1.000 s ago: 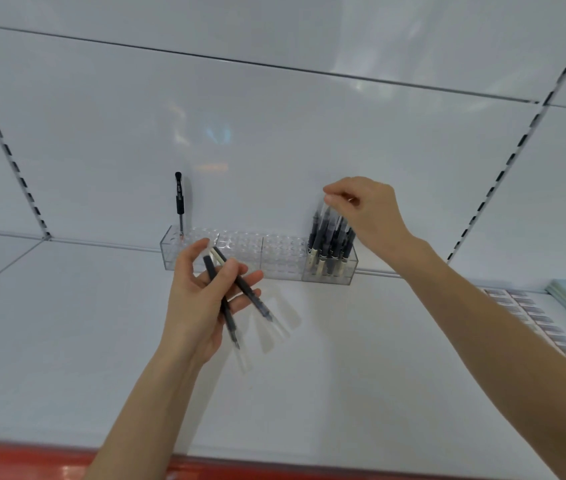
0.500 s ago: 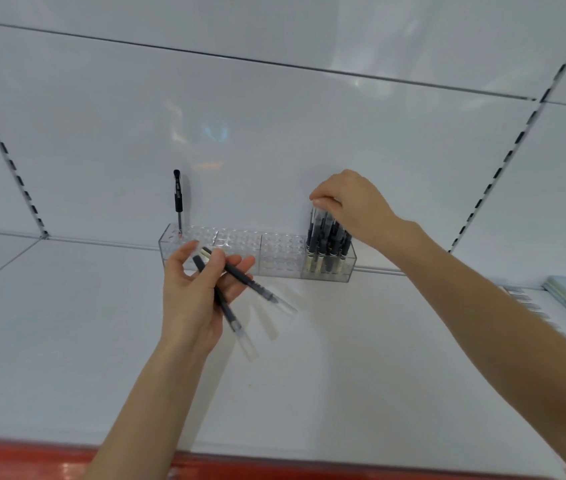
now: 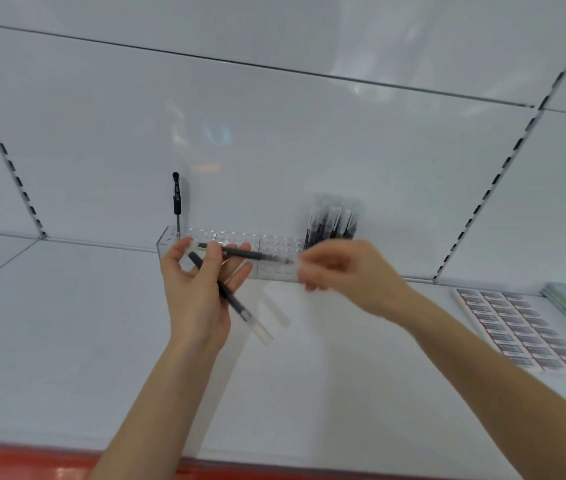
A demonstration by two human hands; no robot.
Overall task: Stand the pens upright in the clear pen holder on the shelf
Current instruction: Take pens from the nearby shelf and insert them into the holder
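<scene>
Two pens (image 3: 236, 254) pinched in left hand (image 3: 198, 292) before holder (image 3: 274, 252); blurred right hand (image 3: 347, 271) at one tip, grip unclear. Light, stiff, slick; take mid-barrel.

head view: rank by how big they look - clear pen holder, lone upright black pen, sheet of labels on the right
1. sheet of labels, though nearer the camera
2. clear pen holder
3. lone upright black pen

L hand (image 3: 198, 292) holding two pens (image 3: 229, 303), blurred R hand (image 3: 347, 271) at upper pen's tip, clear pen holder (image 3: 240, 251) behind
</scene>
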